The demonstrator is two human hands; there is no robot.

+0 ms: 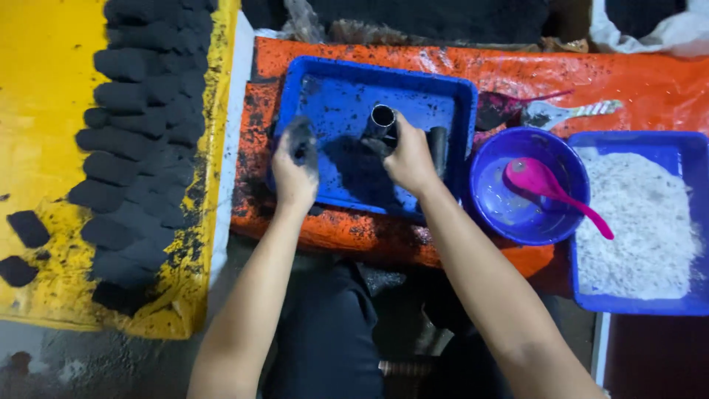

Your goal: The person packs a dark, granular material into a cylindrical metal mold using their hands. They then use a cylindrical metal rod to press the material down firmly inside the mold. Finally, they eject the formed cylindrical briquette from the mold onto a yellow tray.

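Nearest: person's dark-clad lap and two bare forearms reaching fwd over a grey floor.

Left hand (294, 168) sits at the left rim of the blue tray (347, 103), fingers curled snug round a dark lump of black stuff (301, 138); grip closed on it, soot all over the fingers. Right hand (410, 159) is in the tray's middle, grip wrapped tight around the lower part of a short metal tube (382, 120), upright, open mouth up. A second, darker tube (439, 148) lies just beside the rt hand, toward the tray's right wall.

Count: 3 blue trays/tubs approx — the work tray, a round blue bowl (487, 159) w/ one pink spoon (550, 188) in it, and a blue tray of whitish powder (694, 222) at far right. One more spoon-like tool (569, 112) lies behind the bowl on the orange sheet (591, 77).

Left side: yellow sheet (44, 111) w/ many black pressed blocks (140, 111) laid in rows, touching; too many overlapping to count exactly. Two lie apart at the near-left edge.

Farthest: white bag (665, 33) top right, dark heap behind the tray. Orange sheet heavily speckled black.
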